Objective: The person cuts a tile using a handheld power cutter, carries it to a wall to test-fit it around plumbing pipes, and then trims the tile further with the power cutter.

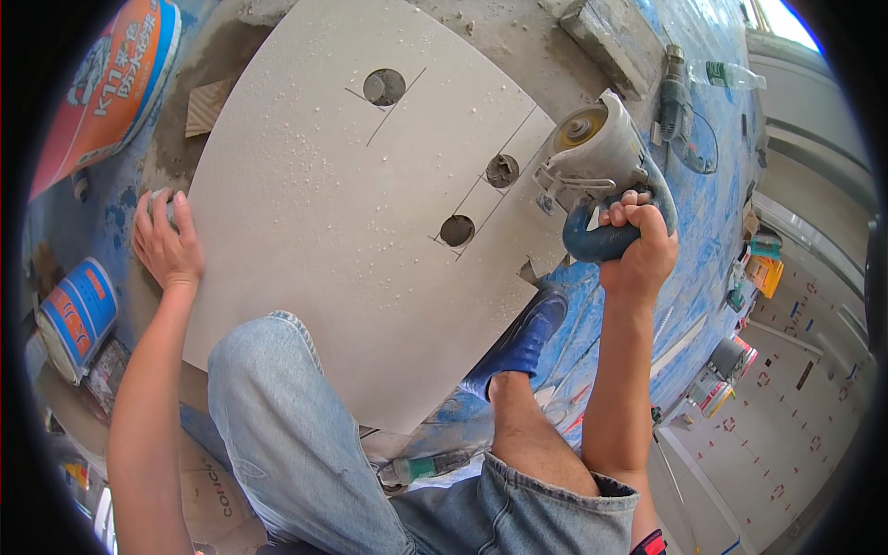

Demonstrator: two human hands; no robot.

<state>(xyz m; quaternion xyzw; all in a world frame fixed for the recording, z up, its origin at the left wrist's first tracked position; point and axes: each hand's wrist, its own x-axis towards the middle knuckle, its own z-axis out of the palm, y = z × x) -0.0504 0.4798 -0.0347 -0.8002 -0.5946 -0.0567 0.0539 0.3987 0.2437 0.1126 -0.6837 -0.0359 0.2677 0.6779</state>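
A large pale tile (305,240) lies in front of me, with several round holes and pencil lines on it and white crumbs over its surface. My right hand (638,242) is wrapped round the blue handle of a dusty handheld stone cutter (592,157). This tool rests at the tile's right edge, its round yellow-centred disc side facing up. By the tile's left edge my left hand (169,239) lies with fingers apart. Something greyish shows between those fingers, too little of it to name. A notch (529,272) is cut into the tile's lower right edge.
An orange and blue bucket (120,83) stands at the far left, a blue can (79,314) nearer. At the far right lie a concrete slab (610,42), an angle grinder (675,102) and a plastic bottle (731,76). Another power tool (421,469) lies near my legs.
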